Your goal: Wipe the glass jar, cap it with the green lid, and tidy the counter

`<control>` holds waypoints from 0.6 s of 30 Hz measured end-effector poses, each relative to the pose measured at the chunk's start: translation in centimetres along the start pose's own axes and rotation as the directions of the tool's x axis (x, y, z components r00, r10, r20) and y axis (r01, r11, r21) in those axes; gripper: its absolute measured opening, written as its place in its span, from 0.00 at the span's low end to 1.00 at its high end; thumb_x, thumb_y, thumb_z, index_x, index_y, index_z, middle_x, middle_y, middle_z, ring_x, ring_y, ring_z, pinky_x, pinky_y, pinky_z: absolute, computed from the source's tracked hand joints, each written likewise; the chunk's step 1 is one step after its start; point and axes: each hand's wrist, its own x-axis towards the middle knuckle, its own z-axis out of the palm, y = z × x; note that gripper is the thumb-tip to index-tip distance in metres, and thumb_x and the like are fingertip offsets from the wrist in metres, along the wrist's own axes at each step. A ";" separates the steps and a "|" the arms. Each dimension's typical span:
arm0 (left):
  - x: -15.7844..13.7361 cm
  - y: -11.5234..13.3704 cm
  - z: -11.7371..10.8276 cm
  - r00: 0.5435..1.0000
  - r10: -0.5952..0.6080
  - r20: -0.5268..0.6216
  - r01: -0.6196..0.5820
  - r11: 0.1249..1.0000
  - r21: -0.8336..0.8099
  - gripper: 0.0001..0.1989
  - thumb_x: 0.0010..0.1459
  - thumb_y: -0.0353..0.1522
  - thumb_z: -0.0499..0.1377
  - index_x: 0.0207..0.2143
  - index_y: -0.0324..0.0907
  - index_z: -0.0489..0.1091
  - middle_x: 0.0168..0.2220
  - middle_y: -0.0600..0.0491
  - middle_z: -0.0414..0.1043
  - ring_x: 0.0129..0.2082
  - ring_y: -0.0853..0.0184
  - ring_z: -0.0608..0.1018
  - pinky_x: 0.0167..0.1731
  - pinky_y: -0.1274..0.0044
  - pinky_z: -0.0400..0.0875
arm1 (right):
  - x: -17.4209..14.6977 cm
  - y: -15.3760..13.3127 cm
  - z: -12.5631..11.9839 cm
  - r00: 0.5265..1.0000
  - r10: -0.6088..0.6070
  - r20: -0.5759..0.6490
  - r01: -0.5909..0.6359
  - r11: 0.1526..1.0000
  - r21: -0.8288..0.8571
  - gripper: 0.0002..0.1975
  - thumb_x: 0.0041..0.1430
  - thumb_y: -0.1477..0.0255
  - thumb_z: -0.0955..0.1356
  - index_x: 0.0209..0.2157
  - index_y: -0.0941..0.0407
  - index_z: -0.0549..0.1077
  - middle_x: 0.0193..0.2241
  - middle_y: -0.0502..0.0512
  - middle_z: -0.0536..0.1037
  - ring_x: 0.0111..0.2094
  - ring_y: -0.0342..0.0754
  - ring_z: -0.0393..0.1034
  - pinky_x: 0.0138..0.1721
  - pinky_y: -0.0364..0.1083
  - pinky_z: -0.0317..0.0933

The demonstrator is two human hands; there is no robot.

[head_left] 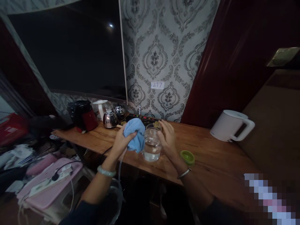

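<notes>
A crumpled light-blue cloth [136, 134] is bunched in my left hand [122, 139], whose thumb presses across its front. Right beside the cloth is a clear glass jug [152, 153], upright at the table's front edge and partly filled with clear liquid. My right hand [167, 136] is at the jug's upper right side, with the thumb toward me and the fingers curved around the rim. A small green round piece [187, 157], shaped like a shallow bowl or lid, lies right of the jug.
Behind the jug is a black cooktop [126, 120] with lit red marks. Steel kettles [110, 119] and a red-black appliance [84, 115] stand left. A white electric kettle [228, 125] is at right. A clear tube [120, 172] hangs down. A power strip [51, 181] lies on a pink stool.
</notes>
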 end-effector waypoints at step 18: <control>5.7 -8.5 2.9 0.871 -0.369 0.325 0.431 0.891 -0.143 0.16 0.36 0.29 0.63 0.32 0.38 0.75 0.25 0.55 0.75 0.25 0.68 0.73 0.27 0.77 0.70 | -1.4 2.1 4.9 0.998 0.023 -0.051 -0.026 0.998 -0.059 0.28 0.71 0.61 0.53 0.69 0.52 0.51 0.67 0.61 0.56 0.67 0.54 0.51 0.64 0.61 0.52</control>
